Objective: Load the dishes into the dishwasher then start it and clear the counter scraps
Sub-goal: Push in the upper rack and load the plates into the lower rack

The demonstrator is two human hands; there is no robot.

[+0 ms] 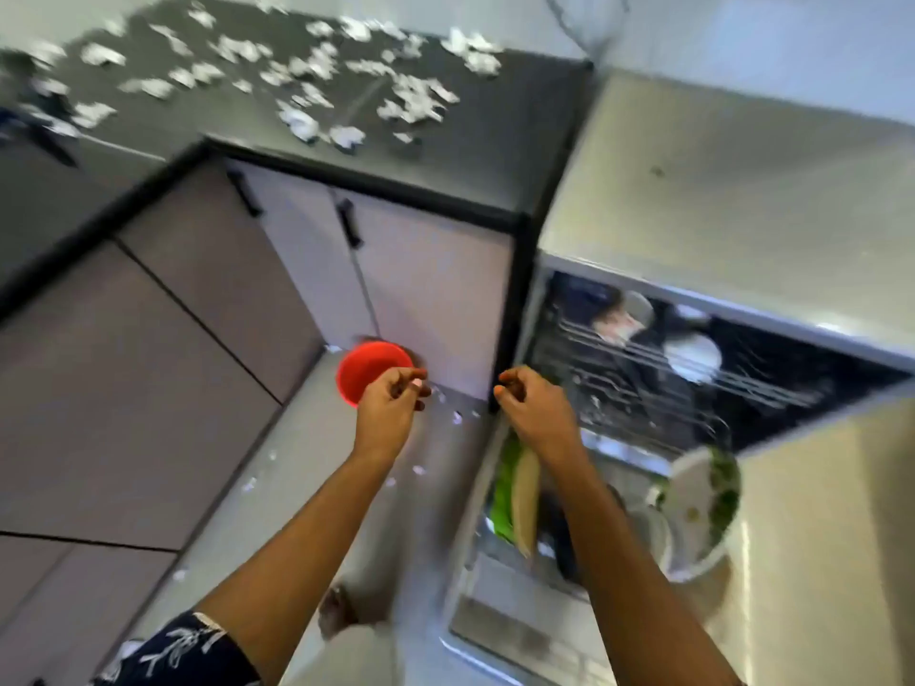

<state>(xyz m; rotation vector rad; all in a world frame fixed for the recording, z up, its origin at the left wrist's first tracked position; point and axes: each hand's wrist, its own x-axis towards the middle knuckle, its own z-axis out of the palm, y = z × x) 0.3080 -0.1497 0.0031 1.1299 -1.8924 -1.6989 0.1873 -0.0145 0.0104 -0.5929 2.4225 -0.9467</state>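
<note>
The view is blurred by motion. Several white paper scraps (pixel 411 99) lie scattered over the dark counter (pixel 470 165). Low on the floor stands a red round bin (pixel 369 366). My left hand (pixel 391 408) hovers at its right edge, fingers curled, pinching what looks like a small pale scrap. My right hand (pixel 532 413) is beside it with curled fingers and nothing visible in them. To the right the dishwasher (pixel 549 339) stands open. Its upper rack (pixel 693 378) holds white dishes. A white plate with a green rim (pixel 693 507) and green and yellow plates (pixel 515 487) stand in the lower rack.
A few small scraps (pixel 247 482) lie on the pale floor near the bin. Beige cabinet doors with black handles (pixel 349 222) stand behind the bin. The dishwasher's open door (pixel 495 631) juts out low on the right. My foot (pixel 341 611) is beside it.
</note>
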